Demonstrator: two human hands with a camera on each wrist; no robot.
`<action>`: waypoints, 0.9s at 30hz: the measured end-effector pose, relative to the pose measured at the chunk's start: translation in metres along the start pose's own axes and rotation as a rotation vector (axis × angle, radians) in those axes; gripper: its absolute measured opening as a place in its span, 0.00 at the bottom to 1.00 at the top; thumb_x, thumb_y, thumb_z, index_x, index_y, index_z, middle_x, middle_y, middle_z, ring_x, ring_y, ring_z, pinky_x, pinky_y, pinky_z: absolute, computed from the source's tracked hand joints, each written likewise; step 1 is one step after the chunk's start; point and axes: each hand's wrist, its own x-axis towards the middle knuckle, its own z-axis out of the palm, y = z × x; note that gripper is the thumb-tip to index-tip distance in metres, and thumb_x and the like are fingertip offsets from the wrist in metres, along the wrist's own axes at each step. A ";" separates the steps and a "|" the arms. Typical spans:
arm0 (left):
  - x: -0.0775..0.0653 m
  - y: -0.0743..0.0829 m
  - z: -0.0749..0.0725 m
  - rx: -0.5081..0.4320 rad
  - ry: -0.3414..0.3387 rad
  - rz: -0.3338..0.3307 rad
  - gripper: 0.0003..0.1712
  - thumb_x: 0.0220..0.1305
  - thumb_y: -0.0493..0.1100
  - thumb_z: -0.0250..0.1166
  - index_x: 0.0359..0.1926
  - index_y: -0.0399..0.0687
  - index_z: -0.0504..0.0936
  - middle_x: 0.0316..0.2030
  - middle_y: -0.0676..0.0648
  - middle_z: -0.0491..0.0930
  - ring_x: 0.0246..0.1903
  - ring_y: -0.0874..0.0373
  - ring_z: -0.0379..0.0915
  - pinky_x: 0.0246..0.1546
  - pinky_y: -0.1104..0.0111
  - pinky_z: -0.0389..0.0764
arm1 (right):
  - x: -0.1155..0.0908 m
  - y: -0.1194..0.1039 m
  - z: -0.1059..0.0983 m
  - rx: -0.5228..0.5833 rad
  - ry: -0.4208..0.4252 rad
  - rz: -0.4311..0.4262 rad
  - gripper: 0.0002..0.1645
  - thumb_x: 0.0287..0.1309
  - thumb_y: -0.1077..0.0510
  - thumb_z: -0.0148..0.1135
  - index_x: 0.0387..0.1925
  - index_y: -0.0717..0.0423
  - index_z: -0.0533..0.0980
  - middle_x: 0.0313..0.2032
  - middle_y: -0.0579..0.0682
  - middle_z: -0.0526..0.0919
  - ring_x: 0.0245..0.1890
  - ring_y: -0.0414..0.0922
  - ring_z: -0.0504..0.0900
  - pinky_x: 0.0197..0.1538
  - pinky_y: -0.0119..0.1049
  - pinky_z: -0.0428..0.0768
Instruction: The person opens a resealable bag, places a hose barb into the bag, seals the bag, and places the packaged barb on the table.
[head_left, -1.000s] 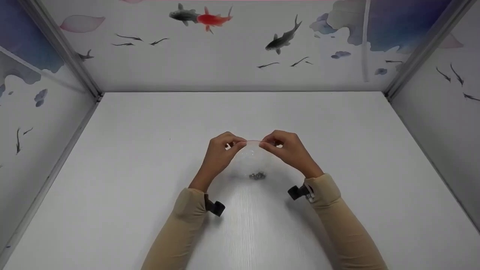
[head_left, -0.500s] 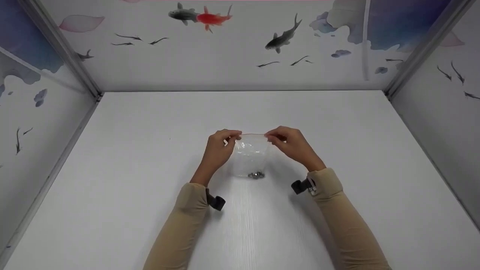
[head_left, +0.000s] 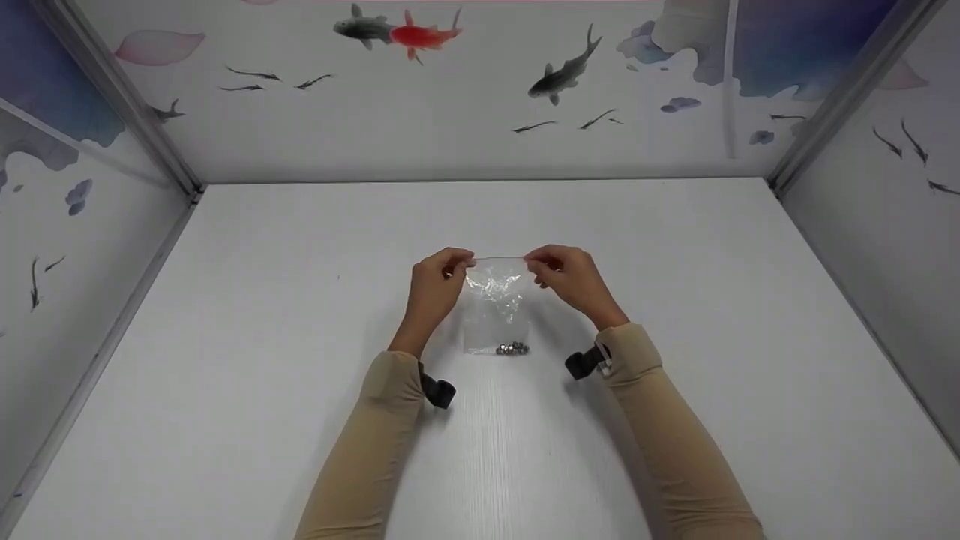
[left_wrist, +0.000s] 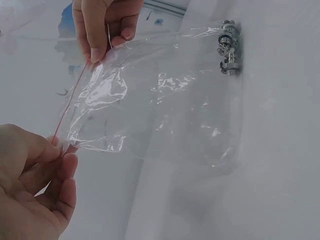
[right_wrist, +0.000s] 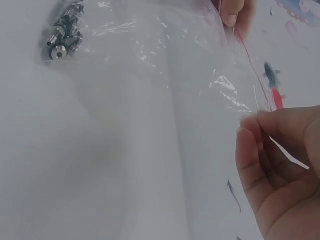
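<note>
A clear plastic zip bag (head_left: 495, 311) with a red line along its top hangs between the two hands. Small silvery metal parts (head_left: 512, 349), several of them, lie gathered in its bottom corner on the right side. My left hand (head_left: 437, 289) pinches the upper left corner between thumb and fingers. At the upper right corner my right hand (head_left: 574, 281) pinches the bag the same way. In the left wrist view the red zip line (left_wrist: 72, 100) runs straight from one hand to the other. Whether the zip is sealed cannot be told.
A white table (head_left: 300, 375) lies beneath the hands. Panels printed with fish (head_left: 566, 67) stand at the back and both sides. Each wrist carries a small black camera (head_left: 439, 391) near the cuff.
Both hands have moved upward in the head view, spreading apart a little overall. The bag, hardly visible between them before, now shows flat and stretched, with the metal parts at its bottom.
</note>
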 end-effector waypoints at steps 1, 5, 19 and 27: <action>0.000 -0.001 0.000 0.001 -0.003 -0.015 0.11 0.65 0.32 0.58 0.44 0.40 0.84 0.37 0.45 0.85 0.35 0.56 0.76 0.38 0.69 0.75 | 0.001 0.001 0.001 0.003 0.002 0.011 0.14 0.65 0.58 0.58 0.47 0.63 0.80 0.38 0.60 0.84 0.33 0.45 0.81 0.39 0.36 0.81; 0.001 -0.005 0.002 0.010 -0.035 -0.067 0.12 0.67 0.35 0.59 0.49 0.41 0.83 0.41 0.45 0.84 0.38 0.56 0.76 0.42 0.68 0.76 | 0.005 0.004 0.006 -0.001 0.011 0.044 0.15 0.66 0.58 0.58 0.48 0.63 0.80 0.40 0.60 0.84 0.34 0.46 0.82 0.40 0.36 0.80; 0.002 -0.014 0.001 0.099 -0.255 -0.157 0.31 0.72 0.48 0.52 0.73 0.55 0.58 0.74 0.45 0.54 0.68 0.48 0.61 0.66 0.57 0.65 | 0.011 0.016 0.011 0.013 -0.053 0.130 0.27 0.70 0.50 0.51 0.64 0.59 0.68 0.53 0.57 0.80 0.50 0.50 0.81 0.54 0.43 0.77; 0.001 -0.014 -0.009 0.239 -0.206 -0.072 0.37 0.71 0.59 0.50 0.75 0.60 0.49 0.75 0.42 0.46 0.73 0.41 0.44 0.69 0.45 0.51 | 0.008 0.019 -0.002 -0.035 -0.194 0.157 0.38 0.70 0.34 0.40 0.72 0.50 0.58 0.70 0.54 0.63 0.71 0.52 0.60 0.70 0.50 0.58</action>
